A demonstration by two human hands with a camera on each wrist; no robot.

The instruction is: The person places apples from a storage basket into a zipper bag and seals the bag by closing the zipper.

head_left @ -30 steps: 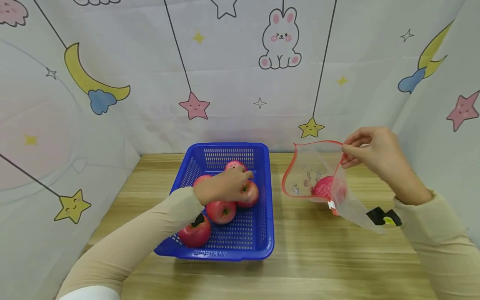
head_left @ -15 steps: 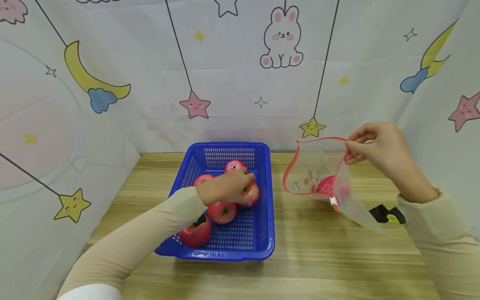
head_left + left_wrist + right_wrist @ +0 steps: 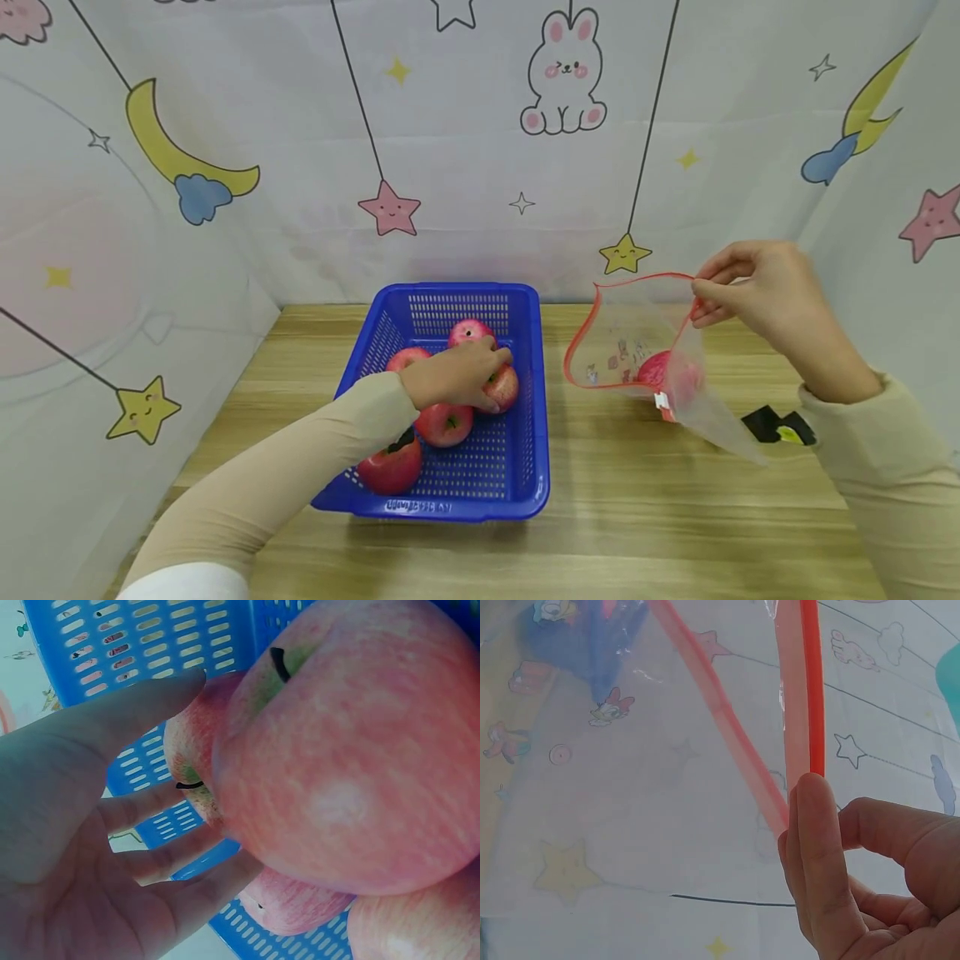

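Observation:
My left hand (image 3: 453, 375) reaches into a blue plastic basket (image 3: 542, 450) and grips a red apple (image 3: 504, 387) at its right side. In the left wrist view, thumb and fingers lie on opposite sides of that apple (image 3: 193, 739), and a nearer apple (image 3: 352, 765) partly covers it. My right hand (image 3: 765, 308) pinches the red-edged rim of a clear zip bag (image 3: 611, 329), whose mouth gapes toward the basket. A pinkish-red round fruit (image 3: 656, 368) sits inside the bag, partly veiled by the plastic. In the right wrist view, fingers and thumb hold the red zip strip (image 3: 816, 697).
Several other apples lie in the basket, among them a front one (image 3: 390, 471) and a back one (image 3: 471, 331). A white slider (image 3: 662, 402) hangs at the bag's near edge. The wooden table (image 3: 600, 533) meets a printed white curtain (image 3: 465, 150) behind.
My right hand has lifted slightly and shifted right with the bag's rim, and the fruit inside has shifted right. My left hand stays at the same apple, with only a slight shift.

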